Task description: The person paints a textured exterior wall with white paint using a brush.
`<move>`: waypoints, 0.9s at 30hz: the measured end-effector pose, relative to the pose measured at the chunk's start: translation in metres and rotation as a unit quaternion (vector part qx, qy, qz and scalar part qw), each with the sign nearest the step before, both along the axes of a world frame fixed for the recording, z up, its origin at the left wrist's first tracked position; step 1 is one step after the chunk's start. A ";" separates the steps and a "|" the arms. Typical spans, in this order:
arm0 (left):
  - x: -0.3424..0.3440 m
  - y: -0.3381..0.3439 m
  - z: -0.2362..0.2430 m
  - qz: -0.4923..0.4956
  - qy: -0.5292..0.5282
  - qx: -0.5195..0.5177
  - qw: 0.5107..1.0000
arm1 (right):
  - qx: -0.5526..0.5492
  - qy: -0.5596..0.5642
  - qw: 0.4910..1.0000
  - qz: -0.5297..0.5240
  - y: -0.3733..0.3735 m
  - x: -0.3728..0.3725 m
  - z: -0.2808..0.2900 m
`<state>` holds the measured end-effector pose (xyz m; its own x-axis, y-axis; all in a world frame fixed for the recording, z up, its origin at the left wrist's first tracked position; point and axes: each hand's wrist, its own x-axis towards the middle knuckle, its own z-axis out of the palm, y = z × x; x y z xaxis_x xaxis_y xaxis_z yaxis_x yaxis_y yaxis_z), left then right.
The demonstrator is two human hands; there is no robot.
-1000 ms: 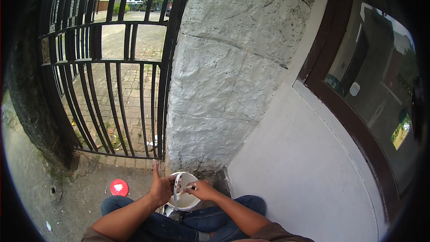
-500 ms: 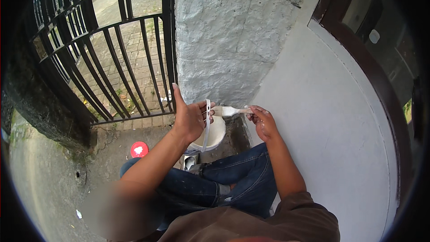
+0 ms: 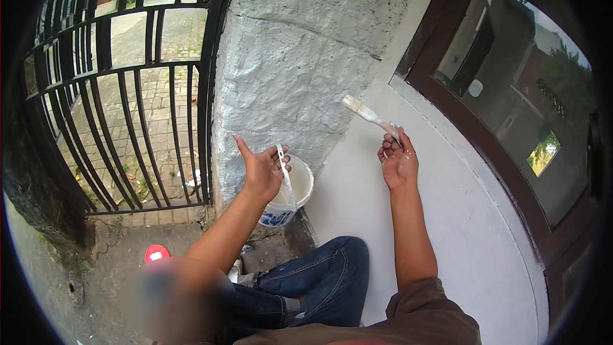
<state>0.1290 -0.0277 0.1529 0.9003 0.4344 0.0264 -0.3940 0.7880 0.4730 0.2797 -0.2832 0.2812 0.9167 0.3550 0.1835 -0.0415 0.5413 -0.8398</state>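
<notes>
The left hand (image 3: 260, 176) hooks its fingers under the white handle (image 3: 287, 177), so the bucket (image 3: 305, 194) just right of it is best held level, while the right hand (image 3: 400, 165) grips the paintbrush (image 3: 370, 115), bristles (image 3: 350, 103) ahead and left of it, ideally lightly but securely.

Head-worn, the left fisheye looks down from close above the legs (image 3: 329, 275) at six o'clock, over left hand (image 3: 263, 172) and right hand (image 3: 400, 165), facing the rough wall (image 3: 287, 76) at twelve, the gate (image 3: 155, 67) at ten, the window (image 3: 504, 96) at two
</notes>
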 end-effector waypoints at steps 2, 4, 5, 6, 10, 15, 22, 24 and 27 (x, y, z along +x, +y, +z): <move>-0.003 0.003 -0.007 -0.019 -0.015 -0.002 1.000 | 0.040 -0.046 0.997 -0.038 0.014 0.002 0.050; -0.005 0.002 -0.004 -0.028 -0.019 0.002 0.999 | 0.089 -0.107 0.990 -0.032 0.026 0.014 0.110; -0.007 0.002 -0.003 -0.033 -0.017 0.008 0.999 | 0.111 -0.139 0.983 -0.039 0.037 0.020 0.139; -0.009 0.003 -0.004 -0.030 -0.018 0.007 0.999 | 0.124 -0.182 0.975 -0.035 0.054 0.021 0.168; -0.005 0.001 -0.011 -0.038 0.012 0.035 0.999 | 0.125 -0.295 0.940 -0.116 0.112 0.040 0.269; -0.005 0.001 -0.017 -0.006 0.066 0.026 0.997 | -0.004 -0.390 0.879 -0.274 0.147 0.045 0.302; -0.016 0.010 -0.022 0.011 0.120 0.014 0.993 | -0.250 -0.573 0.684 -0.377 0.151 0.013 0.268; -0.021 0.014 -0.022 0.005 0.157 0.024 0.987 | -0.273 -0.573 0.684 -0.360 0.145 0.004 0.276; -0.026 0.014 -0.010 0.000 0.221 0.063 0.973 | -0.297 -0.577 0.682 -0.336 0.132 0.020 0.301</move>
<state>0.1029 -0.0132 0.1431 0.8353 0.4535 -0.3110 -0.1305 0.7129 0.6890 0.2993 -0.1514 0.5820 0.2754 0.2510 0.9280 0.9233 -0.3379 -0.1826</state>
